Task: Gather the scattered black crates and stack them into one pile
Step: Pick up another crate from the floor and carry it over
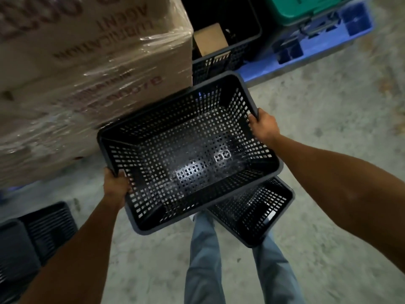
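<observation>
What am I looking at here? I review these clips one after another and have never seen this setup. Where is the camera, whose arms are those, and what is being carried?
There is no machine. A person wears a wide-angle camera on the head, so the single picture looks down past their own arms and legs to a concrete floor.

The left hand and the right hand each grip the rim of an empty black crate, held up and tilted. Directly below it, partly hidden, is a second black crate; I cannot tell whether it rests on the floor.

Another dark crate stack sits at the lower left. Behind are shrink-wrapped cardboard boxes, a further black crate holding a small carton, and a blue pallet with a green bin.
</observation>
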